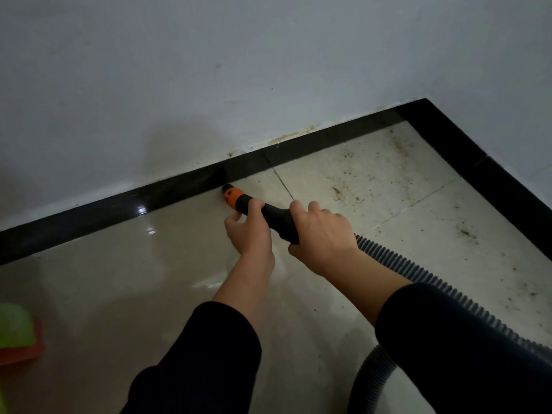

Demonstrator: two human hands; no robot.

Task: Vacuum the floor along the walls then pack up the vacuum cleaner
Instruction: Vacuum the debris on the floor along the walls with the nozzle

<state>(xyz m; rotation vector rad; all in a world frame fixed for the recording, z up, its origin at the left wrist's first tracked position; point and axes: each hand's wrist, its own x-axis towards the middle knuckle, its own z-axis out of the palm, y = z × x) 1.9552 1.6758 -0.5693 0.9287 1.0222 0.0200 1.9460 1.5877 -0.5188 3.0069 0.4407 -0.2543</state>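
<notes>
Head view: left hand (249, 231) and right hand (324, 237) fingers wrap the nozzle (277, 219); hug the skirting (179, 189) toward grit (339, 191) right of them.

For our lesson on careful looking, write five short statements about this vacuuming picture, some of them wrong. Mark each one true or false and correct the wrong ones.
1. The orange tip of the nozzle is at the foot of the black skirting board. True.
2. Only one hand holds the nozzle. False: the left hand and the right hand both grip it.
3. The hose is smooth and white. False: it is ribbed and grey, and runs off to the lower right.
4. Dirt specks lie right of the nozzle, toward the corner. True.
5. The floor is carpet. False: it is pale glossy tiles.
</notes>
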